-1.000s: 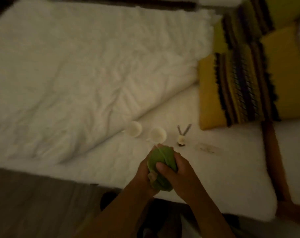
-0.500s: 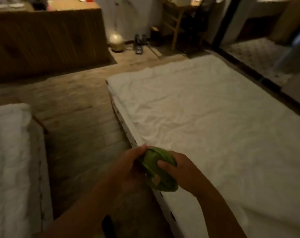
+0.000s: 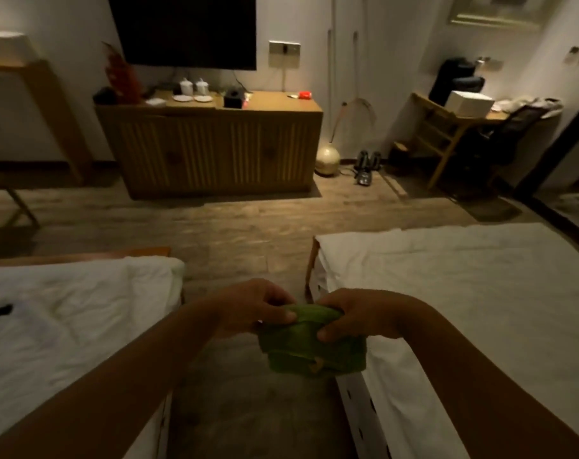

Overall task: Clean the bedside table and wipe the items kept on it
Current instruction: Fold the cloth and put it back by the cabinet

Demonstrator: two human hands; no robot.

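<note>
A folded green cloth (image 3: 309,352) hangs in front of me over the gap between two beds. My left hand (image 3: 251,309) pinches its upper left edge. My right hand (image 3: 357,316) grips its upper right edge, thumb pressed on the front. Both hands are shut on the cloth and hold it stretched between them. The bedside table and its items are out of view.
A white bed (image 3: 66,326) lies at the left and another white bed (image 3: 480,309) at the right, with a strip of floor (image 3: 248,409) between. Across the room stand a wooden sideboard (image 3: 212,150) with cups under a dark TV (image 3: 182,28) and a desk (image 3: 447,127) at the far right.
My view swung from the bed with small items and a yellow pillow round to the room. The bunched cloth has been spread out between both hands.
</note>
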